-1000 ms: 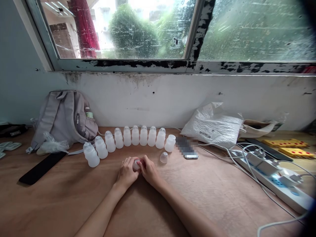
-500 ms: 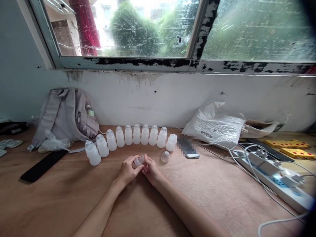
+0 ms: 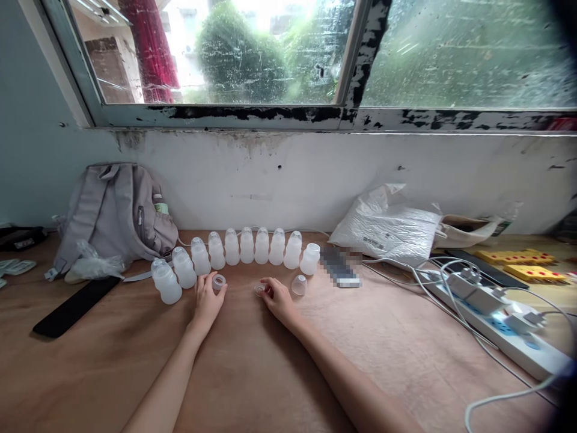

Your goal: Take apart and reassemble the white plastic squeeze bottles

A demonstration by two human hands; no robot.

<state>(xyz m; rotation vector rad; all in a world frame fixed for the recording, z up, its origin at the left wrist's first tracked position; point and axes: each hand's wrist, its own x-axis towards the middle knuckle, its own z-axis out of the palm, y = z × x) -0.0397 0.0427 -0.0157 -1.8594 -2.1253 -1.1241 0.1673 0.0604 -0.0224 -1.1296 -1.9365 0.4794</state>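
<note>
My left hand grips a translucent screw ring between thumb and fingers, low over the table beside the row of bottles. My right hand pinches a small clear piece, seemingly a bottle teat, close to the tabletop. Just right of that hand stands a clear dome cap. Behind both hands, several frosted baby bottles with domed tops form an arc. At its right end is a bottle without a dome, its neck showing.
A blurred-out phone lies right of the bottles. Farther right are a silver bag, a power strip with loose white cables, and yellow blocks. On the left sit a grey backpack and a flat black case.
My hands have parted from the clear piece they held together. The left hand moved left with the ring; the right stays near the middle with the small clear piece. The view shifted slightly.
</note>
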